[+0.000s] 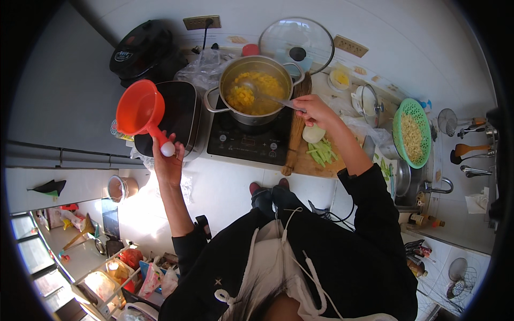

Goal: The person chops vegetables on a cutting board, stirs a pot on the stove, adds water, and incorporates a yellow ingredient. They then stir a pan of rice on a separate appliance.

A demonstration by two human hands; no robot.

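Observation:
My left hand (168, 160) grips the handle of a red plastic water ladle (140, 106), held over the left end of the counter. In my right hand (315, 110) is the handle of a metal ladle (277, 100). Its bowl dips into a two-handled steel pot (257, 114), among yellow pieces in broth (253, 86), perhaps egg. The pot stands on a black induction cooker (245, 142). Below my right forearm, a pale round vegetable piece (313, 133) and cut green strips (321, 152) lie on a wooden cutting board (337, 164).
A glass lid (297, 40) leans on the wall behind the pot. A straw brush (296, 140) lies beside the cooker. At right, a green colander (427, 132) holds noodles near the sink faucet (439, 184). A black cooker (144, 52) stands at back left.

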